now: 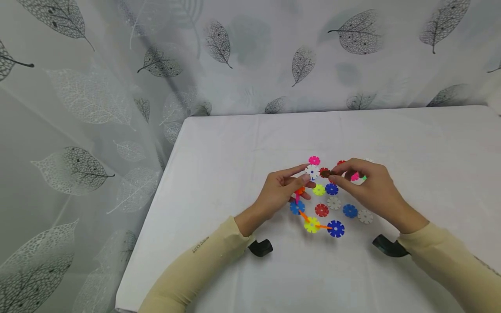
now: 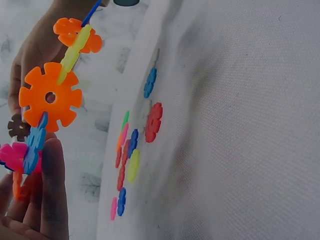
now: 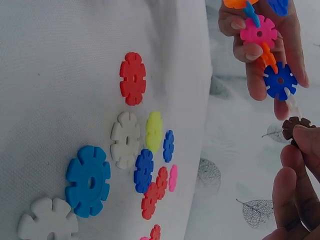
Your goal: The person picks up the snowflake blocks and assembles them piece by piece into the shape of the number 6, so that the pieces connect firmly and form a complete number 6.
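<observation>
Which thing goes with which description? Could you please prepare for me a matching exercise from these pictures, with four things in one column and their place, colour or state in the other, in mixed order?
Column 1
1. Left hand
2. Right hand
3. Left sleeve
4. Curtain

Column 2
A. Leaf-printed, behind the white table
B. Pinches the brown disc
C. Beige in colour
D. Holds the chain of linked discs

Right pairs: 1-D, 2-B, 3-C, 4-A

one brown disc, one chain, two grips
</observation>
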Demonstrator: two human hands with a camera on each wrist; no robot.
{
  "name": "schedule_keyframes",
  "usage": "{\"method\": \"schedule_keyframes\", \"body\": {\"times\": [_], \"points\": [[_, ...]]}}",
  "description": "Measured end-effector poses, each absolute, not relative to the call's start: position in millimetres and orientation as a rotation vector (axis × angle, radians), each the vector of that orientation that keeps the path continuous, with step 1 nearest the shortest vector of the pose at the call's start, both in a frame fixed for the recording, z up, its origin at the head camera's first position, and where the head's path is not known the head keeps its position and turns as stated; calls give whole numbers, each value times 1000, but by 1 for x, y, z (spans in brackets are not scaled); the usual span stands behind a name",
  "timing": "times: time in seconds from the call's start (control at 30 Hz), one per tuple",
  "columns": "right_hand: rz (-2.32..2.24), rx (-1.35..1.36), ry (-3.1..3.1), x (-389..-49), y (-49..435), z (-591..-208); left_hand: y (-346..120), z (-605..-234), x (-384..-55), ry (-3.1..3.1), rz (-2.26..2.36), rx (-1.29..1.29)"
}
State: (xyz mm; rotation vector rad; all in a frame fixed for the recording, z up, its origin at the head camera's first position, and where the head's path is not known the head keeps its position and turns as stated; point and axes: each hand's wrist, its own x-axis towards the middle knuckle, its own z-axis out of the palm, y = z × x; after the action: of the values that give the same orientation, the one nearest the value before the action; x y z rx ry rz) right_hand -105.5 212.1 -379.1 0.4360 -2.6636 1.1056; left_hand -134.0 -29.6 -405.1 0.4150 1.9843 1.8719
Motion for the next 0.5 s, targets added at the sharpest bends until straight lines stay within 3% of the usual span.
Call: {"method": "schedule_keyframes", "body": {"times": [0.5], "points": [[876,637,-2567,-107,208,-376,-31,-402,-130,2045,1801,438]]}}
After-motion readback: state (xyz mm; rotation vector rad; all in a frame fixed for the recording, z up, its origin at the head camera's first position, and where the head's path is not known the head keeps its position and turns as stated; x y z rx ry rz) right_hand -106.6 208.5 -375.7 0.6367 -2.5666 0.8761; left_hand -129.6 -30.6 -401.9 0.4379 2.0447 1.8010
